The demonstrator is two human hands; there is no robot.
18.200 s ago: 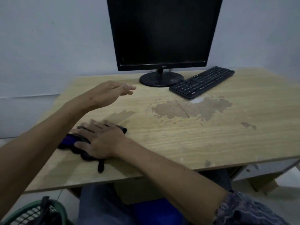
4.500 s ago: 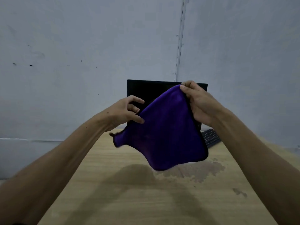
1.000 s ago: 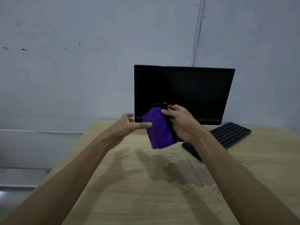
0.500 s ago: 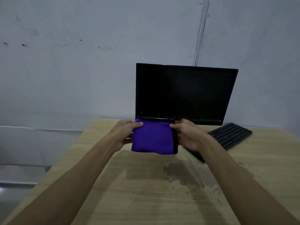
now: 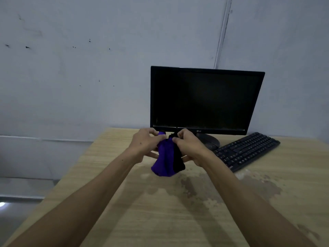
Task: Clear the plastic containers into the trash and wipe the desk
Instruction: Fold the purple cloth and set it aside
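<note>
**Head view: both hands bunching the purple cloth above the desk**

Head camera is looking along both forearms to a purple cloth hanging in the air over the far middle of the desk, just in front of the monitor. The left hand is gripping the cloth's upper left part with curled fingers, and the right hand is pinching its upper right part, where a black edge is showing. Both hands are closing on fabric, close together near the top.

The cloth is looking soft, light and limp: it is sagging into a rounded pouch below the hands, so it will likely fold and slump wherever it is not being supported. Taking it by a bunched top or pressing a flat palm on a folded pad seems the surest hold; it should not slip or break.

Its long axis is running roughly top to bottom, with the gathered end pointing up at the hands and the loose rounded end pointing down toward the desk, not touching it. A stained patch is lying on the wood to the near right, beside the keyboard. No plastic containers are showing.
</note>
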